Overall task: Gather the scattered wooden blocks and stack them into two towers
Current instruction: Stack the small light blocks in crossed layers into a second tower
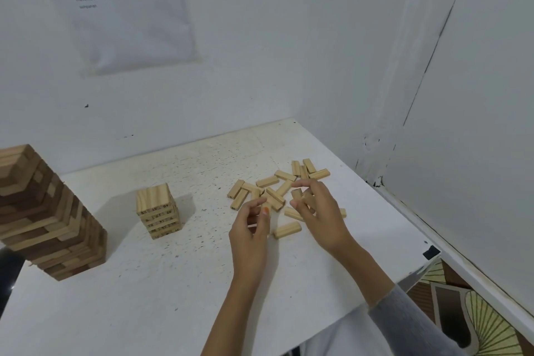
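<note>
Several light wooden blocks (pixel 271 181) lie scattered on the white table (pixel 179 292) at its far right. A short tower of light numbered blocks (pixel 158 211) stands at centre left. A taller tower of dark and light blocks (pixel 43 217) rises at the left edge. My right hand (pixel 318 208) hovers over the pile with its fingers closed on a block (pixel 297 195) held on end. My left hand (pixel 254 222) is just left of it, fingers curled around another block (pixel 266 207) that is mostly hidden. One loose block (pixel 287 230) lies between my hands.
White walls close in behind and to the right of the table, meeting at the far right corner. A printed sheet (pixel 124 9) hangs on the back wall. The table's right front corner has a black mark (pixel 431 252); a patterned floor (pixel 474 315) shows below.
</note>
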The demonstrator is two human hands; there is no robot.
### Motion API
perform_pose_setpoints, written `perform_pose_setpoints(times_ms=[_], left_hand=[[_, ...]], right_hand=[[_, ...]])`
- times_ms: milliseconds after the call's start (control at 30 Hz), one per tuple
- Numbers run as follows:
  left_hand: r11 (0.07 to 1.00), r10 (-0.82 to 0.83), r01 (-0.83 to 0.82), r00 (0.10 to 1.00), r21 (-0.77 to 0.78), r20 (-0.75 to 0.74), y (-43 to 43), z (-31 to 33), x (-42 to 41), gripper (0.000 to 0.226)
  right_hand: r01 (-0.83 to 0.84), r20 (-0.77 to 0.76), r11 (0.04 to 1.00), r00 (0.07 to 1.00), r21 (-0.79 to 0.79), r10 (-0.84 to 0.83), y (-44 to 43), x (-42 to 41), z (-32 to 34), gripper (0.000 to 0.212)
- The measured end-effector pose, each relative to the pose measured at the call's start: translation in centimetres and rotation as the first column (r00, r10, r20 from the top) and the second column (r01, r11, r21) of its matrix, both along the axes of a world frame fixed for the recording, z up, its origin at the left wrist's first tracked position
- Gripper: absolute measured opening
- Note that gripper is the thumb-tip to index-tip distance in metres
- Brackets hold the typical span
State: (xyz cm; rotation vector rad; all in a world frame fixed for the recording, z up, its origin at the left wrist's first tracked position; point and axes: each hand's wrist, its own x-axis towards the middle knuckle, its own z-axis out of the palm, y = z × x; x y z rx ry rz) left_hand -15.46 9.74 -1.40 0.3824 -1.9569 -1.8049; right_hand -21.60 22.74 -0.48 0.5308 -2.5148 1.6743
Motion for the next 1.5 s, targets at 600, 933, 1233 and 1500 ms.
perform_pose_setpoints(times_ms=[600,933,1233,1500], left_hand=[[0.991,0.131,-0.128,0.987,-0.043,0.090,-6.9,-1.7,5.5,0.025],[0.941,0.187,-0.149,0.977,-0.303,0.101,-9.1,-2.8,6.8,0.023],[0.921,0.199,-0.168,0.978,-0.352,0.055,-8.9,-3.3,7.7,0.034],[0.893,0.163,-0.114,0.984,-0.436,0.077,-8.7,-3.2,7.7,0.031]], right_hand=[[-0.222,0.130,0.975,0.966,-0.016,0.222,-9.4,5.1,-2.1,0.015],[-0.260,0.004,0.947,0.965,0.189,0.264,-12.0,5.9,-3.5,0.021],[-0.007,-0.139,0.996,0.990,0.091,0.020,-11.5,6.5,-3.7,0.025],[0.102,-0.154,0.974,0.985,0.201,-0.071,-11.6,6.4,-4.1,0.014]])
